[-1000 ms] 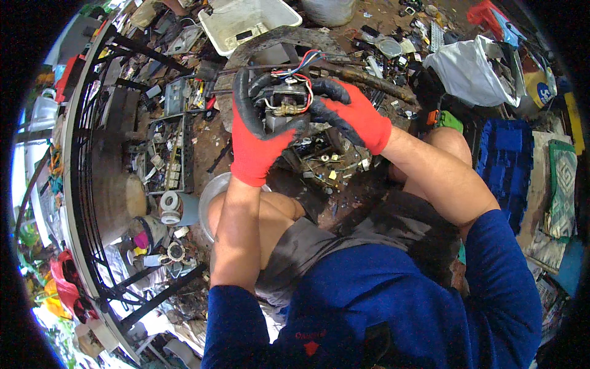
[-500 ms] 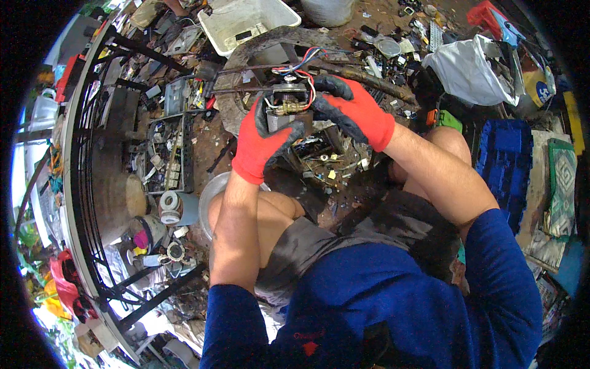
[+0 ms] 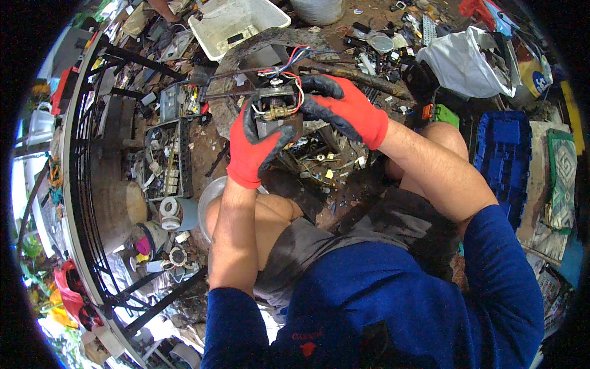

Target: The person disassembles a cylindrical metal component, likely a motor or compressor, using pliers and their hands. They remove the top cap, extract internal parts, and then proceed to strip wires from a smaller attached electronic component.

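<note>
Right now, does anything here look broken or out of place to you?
Yes. The small motor gripped between the left hand and right hand has loose red, white and blue wires sticking out, joined to nothing. Around it, the ground is strewn with small scrap parts, and the fan guard lies off its fan.

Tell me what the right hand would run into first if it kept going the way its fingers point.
The right hand points left across the small wired motor part. It already rests on it, so that comes first; just beyond are the left hand fingers gripping it. Depth is hard to judge.
</note>
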A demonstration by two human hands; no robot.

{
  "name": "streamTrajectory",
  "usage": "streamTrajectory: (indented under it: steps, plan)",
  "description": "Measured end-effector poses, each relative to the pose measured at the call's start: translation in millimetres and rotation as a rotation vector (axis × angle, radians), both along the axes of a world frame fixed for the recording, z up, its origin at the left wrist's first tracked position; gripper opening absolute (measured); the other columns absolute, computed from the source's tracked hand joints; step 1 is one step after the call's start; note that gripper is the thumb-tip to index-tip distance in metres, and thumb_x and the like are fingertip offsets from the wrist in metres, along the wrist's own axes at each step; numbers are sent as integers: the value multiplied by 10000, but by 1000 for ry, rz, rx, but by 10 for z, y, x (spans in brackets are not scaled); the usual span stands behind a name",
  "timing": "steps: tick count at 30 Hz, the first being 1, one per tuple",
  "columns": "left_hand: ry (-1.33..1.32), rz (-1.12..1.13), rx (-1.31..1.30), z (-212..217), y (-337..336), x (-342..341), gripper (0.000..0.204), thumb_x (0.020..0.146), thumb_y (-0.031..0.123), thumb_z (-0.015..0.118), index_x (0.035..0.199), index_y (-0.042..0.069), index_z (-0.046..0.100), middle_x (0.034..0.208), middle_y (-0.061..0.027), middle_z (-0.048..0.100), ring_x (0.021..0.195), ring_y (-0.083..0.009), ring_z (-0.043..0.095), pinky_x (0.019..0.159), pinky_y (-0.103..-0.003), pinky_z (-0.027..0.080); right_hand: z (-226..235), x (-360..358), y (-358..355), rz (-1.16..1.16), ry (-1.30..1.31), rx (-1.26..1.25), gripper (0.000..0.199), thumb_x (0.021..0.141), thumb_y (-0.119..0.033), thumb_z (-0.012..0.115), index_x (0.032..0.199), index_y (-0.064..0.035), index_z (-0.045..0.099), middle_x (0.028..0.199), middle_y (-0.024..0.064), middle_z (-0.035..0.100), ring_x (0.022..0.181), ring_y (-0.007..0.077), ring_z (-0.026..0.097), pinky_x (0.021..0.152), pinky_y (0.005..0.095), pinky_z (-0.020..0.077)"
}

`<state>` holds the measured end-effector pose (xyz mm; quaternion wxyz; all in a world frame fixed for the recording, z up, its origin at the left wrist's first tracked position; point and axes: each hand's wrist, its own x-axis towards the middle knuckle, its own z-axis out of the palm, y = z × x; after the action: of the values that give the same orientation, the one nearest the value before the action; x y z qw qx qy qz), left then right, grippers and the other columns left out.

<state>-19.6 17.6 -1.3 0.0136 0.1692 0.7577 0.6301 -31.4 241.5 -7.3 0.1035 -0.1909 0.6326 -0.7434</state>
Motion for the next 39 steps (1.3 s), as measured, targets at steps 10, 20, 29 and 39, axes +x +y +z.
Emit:
streamTrajectory:
  steps: [10,20,29,39]
  plan:
    - [-97,3,131,2,-16,44,504,779,107,742,1238,2,563,1118,-78,655,994,-166,621,917,-327,481,32,20,-5,51,-39,-182,355,942,-145,614,1263,3,584,1159,57,644,1040,119,596,926,309,495]
    - [-561,-90,871,-142,-154,12,507,881,343,578,1283,34,561,1219,-159,635,1083,-327,631,980,-457,479,107,-29,5,29,-13,-139,327,902,-120,634,1213,-22,646,1116,53,681,1014,117,607,910,298,491]
    - [-632,-277,1052,-102,-94,6,627,871,443,545,1347,36,506,1281,-197,594,1162,-370,585,1003,-513,458,231,43,16,17,-68,-75,270,898,-73,659,1162,-15,658,1031,47,686,904,111,635,808,282,542]
    - [-761,-108,934,-320,-188,-114,642,898,544,466,1355,94,503,1304,-155,576,1174,-348,562,1018,-502,438,123,33,4,-20,89,9,221,899,-71,626,1108,2,634,985,34,670,861,94,606,788,283,520]
